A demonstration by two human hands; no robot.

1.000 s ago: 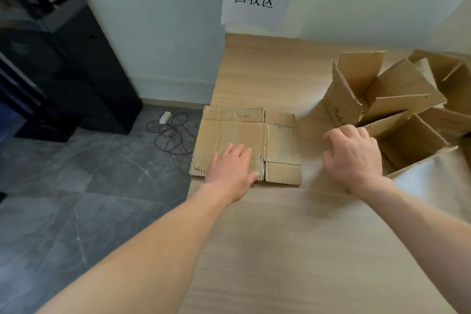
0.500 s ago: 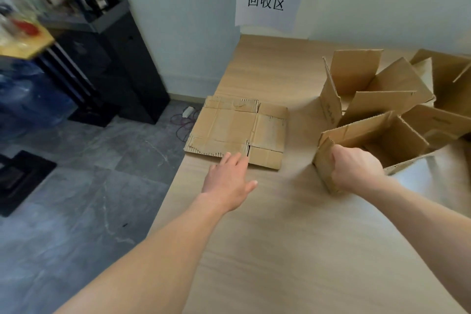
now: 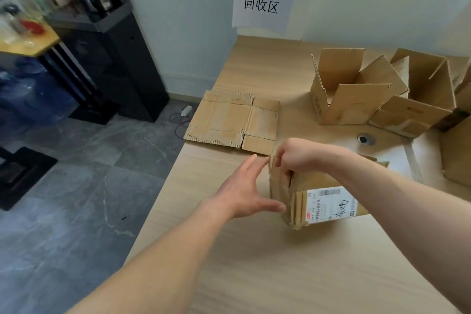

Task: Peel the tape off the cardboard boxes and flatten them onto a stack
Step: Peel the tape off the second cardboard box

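I've dragged the labelled box from the pile to the middle of the table, near the flat sheet, my right grip pinching its top edge and my left grip spread against its side, ready for peeling.

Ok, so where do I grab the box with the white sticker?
Probably its upper left edge, from above, where the right hand grips it. The labelled box stands upright with that edge free, so fingers can hook over it; the open left hand can steady its flat left side.
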